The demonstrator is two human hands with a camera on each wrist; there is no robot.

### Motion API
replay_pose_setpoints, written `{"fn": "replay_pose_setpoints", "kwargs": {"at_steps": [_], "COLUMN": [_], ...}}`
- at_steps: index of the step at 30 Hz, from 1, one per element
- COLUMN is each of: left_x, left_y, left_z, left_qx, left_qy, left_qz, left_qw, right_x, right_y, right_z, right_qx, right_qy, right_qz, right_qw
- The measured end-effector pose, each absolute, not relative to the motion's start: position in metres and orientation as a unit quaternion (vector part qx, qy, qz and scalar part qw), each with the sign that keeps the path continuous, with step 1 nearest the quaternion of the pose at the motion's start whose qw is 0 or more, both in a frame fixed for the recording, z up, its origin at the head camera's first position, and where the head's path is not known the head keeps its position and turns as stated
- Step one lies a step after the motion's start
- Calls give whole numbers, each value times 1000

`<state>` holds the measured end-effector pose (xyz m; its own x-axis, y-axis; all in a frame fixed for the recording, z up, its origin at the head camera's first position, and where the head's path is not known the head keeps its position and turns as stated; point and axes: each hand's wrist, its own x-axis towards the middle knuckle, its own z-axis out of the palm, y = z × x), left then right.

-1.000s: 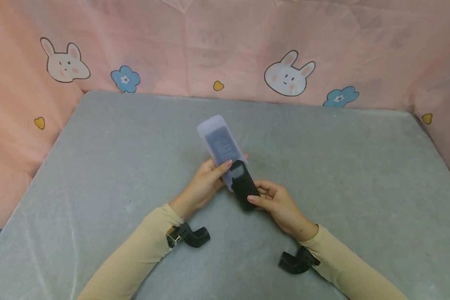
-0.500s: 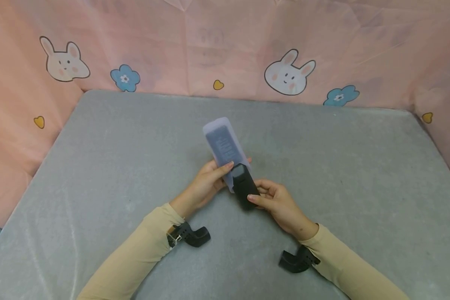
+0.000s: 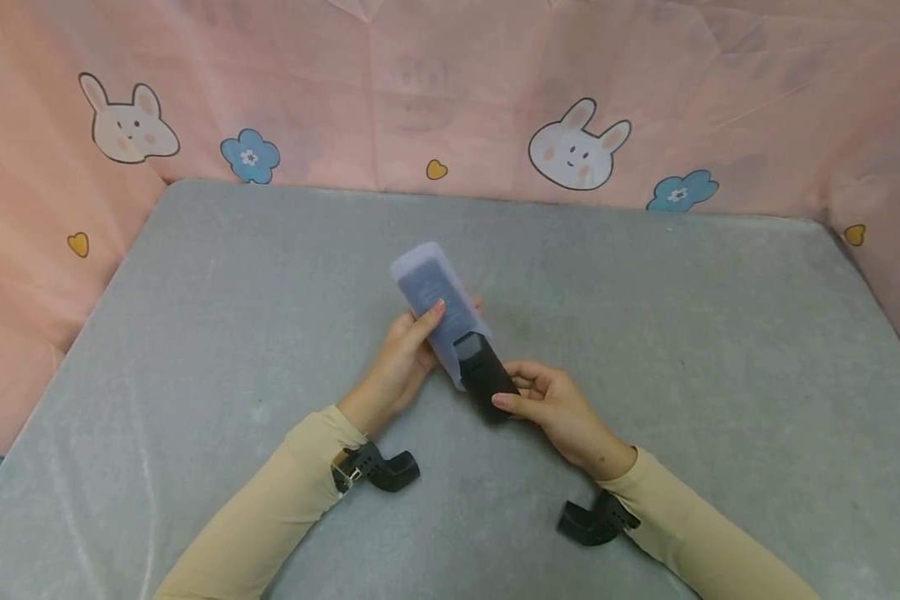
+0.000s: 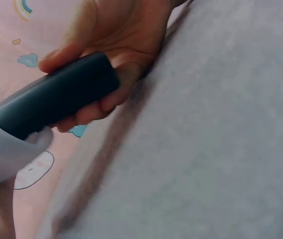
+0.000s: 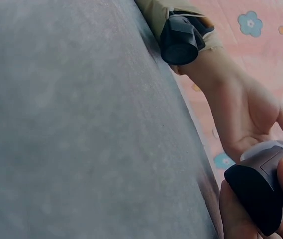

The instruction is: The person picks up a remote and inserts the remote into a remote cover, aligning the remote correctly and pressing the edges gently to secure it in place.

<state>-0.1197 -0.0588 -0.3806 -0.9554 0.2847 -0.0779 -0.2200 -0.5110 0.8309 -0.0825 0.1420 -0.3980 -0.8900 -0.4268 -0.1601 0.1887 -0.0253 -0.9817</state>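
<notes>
Remote being sleeved, mid table.
Black remote (image 3: 485, 379) is gripped at near end by right hand (image 3: 551, 408); translucent cover (image 3: 437, 304) pinched by left hand (image 3: 401, 354). More sliding likely needed.

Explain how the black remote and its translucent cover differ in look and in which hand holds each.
The remote is black and opaque; the cover is pale, translucent lavender. The right hand grips the remote's bare end; the left hand holds the cover. Both are long, share one slanted line, and are above the grey table.

1 remote (image 3: 486, 377), 1 sleeve (image 3: 433, 296), 2 hands (image 3: 401, 360)
</notes>
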Motion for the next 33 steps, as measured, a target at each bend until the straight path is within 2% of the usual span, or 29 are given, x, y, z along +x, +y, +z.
{"fn": "replay_pose_setpoints", "kwargs": {"at_steps": [11, 33], "left_x": [-123, -121], "left_y": [-61, -59], "left_z": [-378, -378], "left_qx": [31, 60], "left_qy": [424, 445], "left_qz": [898, 886], "left_qw": [116, 118], "right_x": [-84, -84], "right_y": [144, 143], "right_z": [-395, -397], "right_qx": [-88, -76], "right_qy": [662, 659], "right_qz": [-699, -712], "right_qw": [254, 229]}}
